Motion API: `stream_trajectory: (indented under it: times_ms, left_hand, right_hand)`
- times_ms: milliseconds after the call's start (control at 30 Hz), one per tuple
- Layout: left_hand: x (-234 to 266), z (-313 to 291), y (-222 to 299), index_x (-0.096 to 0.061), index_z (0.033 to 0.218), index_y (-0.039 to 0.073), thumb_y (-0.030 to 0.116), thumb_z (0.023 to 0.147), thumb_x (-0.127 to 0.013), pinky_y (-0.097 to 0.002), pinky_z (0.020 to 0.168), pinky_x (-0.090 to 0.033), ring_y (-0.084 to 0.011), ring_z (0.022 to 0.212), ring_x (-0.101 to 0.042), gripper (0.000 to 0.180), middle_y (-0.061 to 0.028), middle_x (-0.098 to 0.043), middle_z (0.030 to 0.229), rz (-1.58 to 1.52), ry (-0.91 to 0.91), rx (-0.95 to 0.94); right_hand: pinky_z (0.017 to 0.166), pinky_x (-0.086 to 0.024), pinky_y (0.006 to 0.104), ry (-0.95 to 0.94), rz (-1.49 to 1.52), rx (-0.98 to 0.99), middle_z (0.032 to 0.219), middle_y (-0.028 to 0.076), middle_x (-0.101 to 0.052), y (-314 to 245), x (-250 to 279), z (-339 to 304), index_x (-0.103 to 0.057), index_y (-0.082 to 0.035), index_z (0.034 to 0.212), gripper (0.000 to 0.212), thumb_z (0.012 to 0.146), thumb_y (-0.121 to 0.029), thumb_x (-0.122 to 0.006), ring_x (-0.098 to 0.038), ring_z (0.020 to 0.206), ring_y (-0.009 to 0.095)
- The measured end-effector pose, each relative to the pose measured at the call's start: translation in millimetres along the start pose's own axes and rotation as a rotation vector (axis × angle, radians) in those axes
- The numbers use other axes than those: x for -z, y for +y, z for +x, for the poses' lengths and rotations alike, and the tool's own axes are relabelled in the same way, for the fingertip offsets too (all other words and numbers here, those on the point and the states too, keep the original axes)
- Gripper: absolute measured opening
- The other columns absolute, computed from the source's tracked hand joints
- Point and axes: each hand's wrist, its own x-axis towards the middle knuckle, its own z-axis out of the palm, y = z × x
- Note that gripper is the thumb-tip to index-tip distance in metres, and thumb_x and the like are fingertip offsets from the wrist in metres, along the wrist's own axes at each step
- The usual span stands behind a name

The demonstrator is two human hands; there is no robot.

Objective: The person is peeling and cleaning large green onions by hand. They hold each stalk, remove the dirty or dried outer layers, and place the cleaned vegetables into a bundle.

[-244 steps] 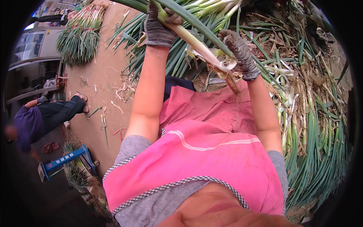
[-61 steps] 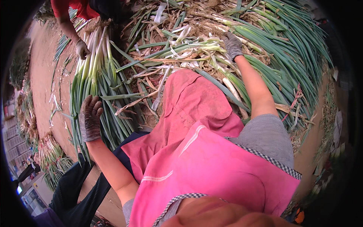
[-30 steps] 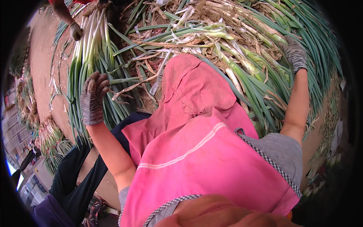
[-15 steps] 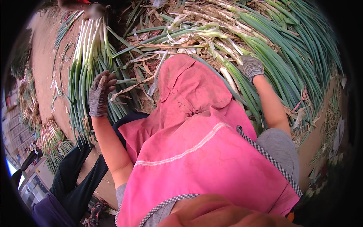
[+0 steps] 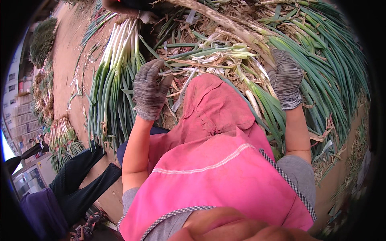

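My right hand (image 5: pixel 286 78), in a striped grey knitted glove, is closed on a long green onion (image 5: pixel 231 26). Its pale, dirt-streaked stalk slants up and left from the fingers to the top edge; the end behind the hand is hidden. My left hand (image 5: pixel 150 89), gloved alike, hangs with thumb and fingers apart and holds nothing. Just left of it lies a spread bundle of green onions (image 5: pixel 116 66), white ends away from me. Under my right hand a big heap of green onions (image 5: pixel 333 68) covers the right side.
Another person's hand (image 5: pixel 148 17) shows at the top, near the bundle's root ends. Dry peelings (image 5: pixel 181 66) litter the ground between my hands. More bunches (image 5: pixel 64 138) stand at the far left. At the lower left are a person's dark trousers (image 5: pixel 80 180).
My right hand has risen from the heap, bringing up a long green onion. My left hand has moved right, off the bundle. The view has shifted slightly.
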Motion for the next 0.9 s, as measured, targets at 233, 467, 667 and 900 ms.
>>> stream_trajectory:
  times_ms: [233,467,667,900]
  left_hand:
    - [-24,41,0,-0.055,0.099,0.013,0.028,0.064,-0.067,-0.0387,0.073,-0.043,-0.0268,0.085,-0.056,0.040,-0.0068,-0.058,0.088,0.481,-0.473,-0.290]
    - [-25,5,-34,-0.061,0.086,0.011,0.027,0.063,-0.068,-0.0391,0.064,-0.045,-0.0287,0.074,-0.058,0.029,-0.0113,-0.060,0.078,0.263,-0.394,-0.132]
    - [-23,-23,-36,-0.054,0.103,0.008,0.027,0.063,-0.072,-0.0382,0.070,-0.045,-0.0308,0.080,-0.057,0.047,-0.0142,-0.059,0.087,-0.132,-0.246,0.078]
    - [50,-38,-53,-0.040,0.123,0.002,0.019,0.073,-0.063,-0.0283,0.081,-0.043,-0.0146,0.098,-0.050,0.057,-0.0082,-0.053,0.109,-1.042,-0.271,0.683]
  right_hand:
    - [0.079,-0.043,0.0390,0.127,0.534,0.356,0.100,0.010,-0.057,-132,-38,-2,-0.057,-0.007,0.102,0.033,0.070,-0.014,-0.060,-0.055,0.090,0.026]
    - [0.080,-0.048,0.0305,-0.538,2.424,-0.750,0.109,0.010,-0.055,-145,-104,-68,-0.048,-0.006,0.117,0.042,0.080,-0.023,-0.062,-0.057,0.094,0.021]
    - [0.076,-0.048,0.0259,-0.060,1.982,-0.721,0.098,0.007,-0.058,-164,-105,-15,-0.053,0.000,0.106,0.029,0.080,-0.011,-0.061,-0.056,0.084,0.014]
    - [0.073,-0.045,0.0264,-0.659,1.642,-0.062,0.093,0.006,-0.060,-216,-111,27,-0.056,0.000,0.105,0.028,0.081,-0.012,-0.060,-0.056,0.082,0.012]
